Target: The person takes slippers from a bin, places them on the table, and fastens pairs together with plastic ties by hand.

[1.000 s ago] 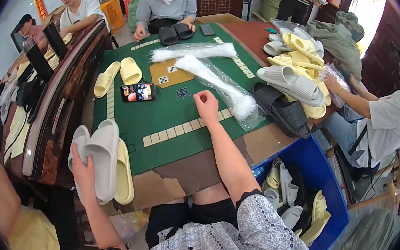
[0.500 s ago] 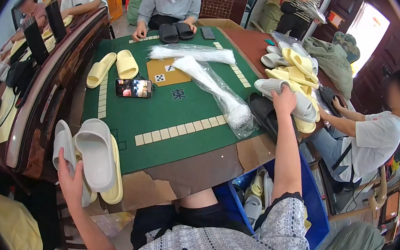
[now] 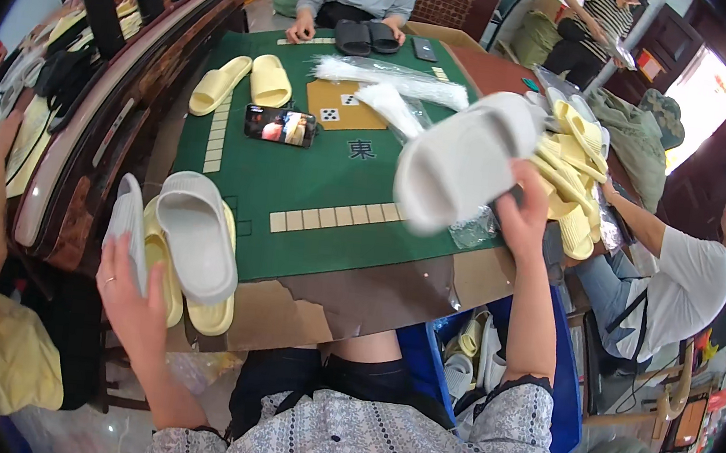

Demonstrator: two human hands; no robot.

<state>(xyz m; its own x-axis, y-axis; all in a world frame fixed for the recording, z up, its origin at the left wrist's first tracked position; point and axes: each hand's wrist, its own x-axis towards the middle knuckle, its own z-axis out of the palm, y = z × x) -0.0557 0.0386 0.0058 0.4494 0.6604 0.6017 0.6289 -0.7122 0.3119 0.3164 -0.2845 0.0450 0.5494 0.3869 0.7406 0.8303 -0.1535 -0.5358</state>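
Note:
My right hand [image 3: 523, 215] is closed on a light grey slipper [image 3: 463, 162], held up over the right side of the table and slightly blurred. At the near left corner, my left hand [image 3: 133, 295] lies with fingers stretched against a grey slipper [image 3: 127, 219] standing on its side, the thumb apart. Beside that hand, another grey slipper [image 3: 196, 235] rests on top of a yellow slipper [image 3: 214, 313]. A second yellow slipper [image 3: 160, 267] sits between the two grey ones.
A pile of yellow slippers [image 3: 576, 178] lies at the table's right. White ties in clear bags [image 3: 393, 110], a phone [image 3: 279, 126] and a yellow pair [image 3: 220, 88] lie on the green mat [image 3: 324, 178]. Below the edge stands a blue bin [image 3: 573, 372] of slippers. Several people surround the table.
My right hand has lifted the grey slipper off the right pile and brought it left, toward me. My left hand stays by the slippers at the left corner. The view has shifted.

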